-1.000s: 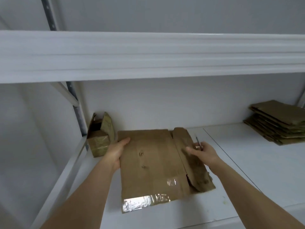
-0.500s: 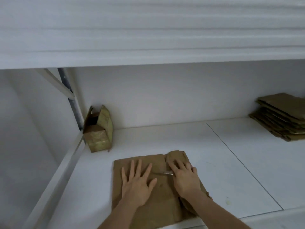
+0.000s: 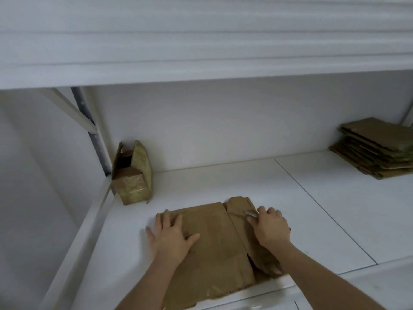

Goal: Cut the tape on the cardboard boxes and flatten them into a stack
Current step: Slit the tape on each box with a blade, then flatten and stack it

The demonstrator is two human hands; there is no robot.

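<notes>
Left hand (image 3: 171, 237): fingers spread, pressing flat on the flattened box (image 3: 214, 249) at its 9 o'clock edge
Right hand (image 3: 271, 228): pressing at 2 o'clock; pinching a thin metal blade (image 3: 250, 213), tip pointing to 9 o'clock
Flattened box: lying at 6 o'clock on the shelf (image 3: 257, 182); awaiting stacking
Upright box (image 3: 131, 175): standing at 10 o'clock; flaps open, not yet flattened
Stack (image 3: 377, 146): sitting at 2 o'clock; several boxes done
</notes>
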